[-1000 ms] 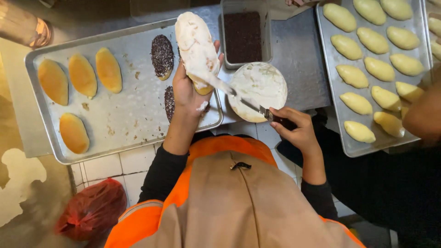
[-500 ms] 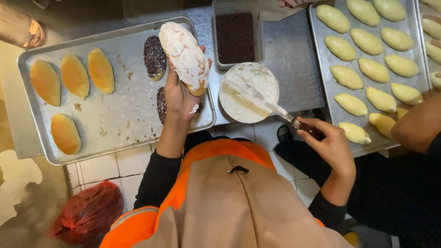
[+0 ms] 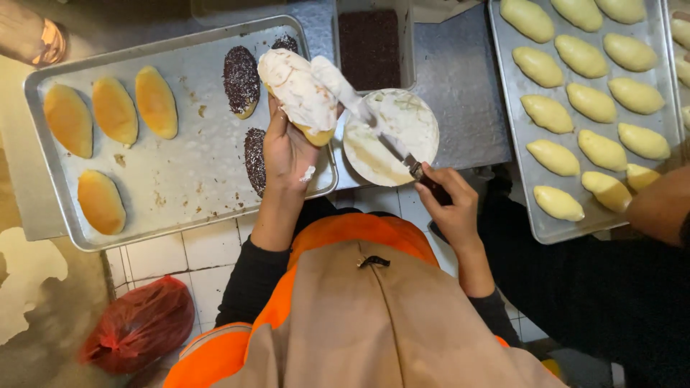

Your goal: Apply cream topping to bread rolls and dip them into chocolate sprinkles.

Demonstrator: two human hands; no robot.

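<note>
My left hand point(image 3: 286, 149) holds an oblong bun point(image 3: 298, 92) whose top is covered in white cream, raised over the right end of the left tray point(image 3: 180, 187). My right hand point(image 3: 447, 200) grips a dark-handled knife point(image 3: 374, 128). Its blade carries a lump of cream and touches the bun's right side. The round white cream tub point(image 3: 392, 136) sits just under the knife. Two sprinkle-coated buns point(image 3: 240, 80) lie on the tray near my left hand.
Several plain golden buns point(image 3: 113, 109) lie on the left tray. A rectangular container of dark sprinkles point(image 3: 371, 47) stands behind the tub. The right tray point(image 3: 546, 223) holds several pale buns. Another person's arm point(image 3: 658, 205) reaches in at right. A red bag point(image 3: 136, 323) lies on the floor.
My right hand has brought the knife from the tub's right edge up to the bun, now loaded with cream. My left hand has kept the bun raised, lowering it slightly.
</note>
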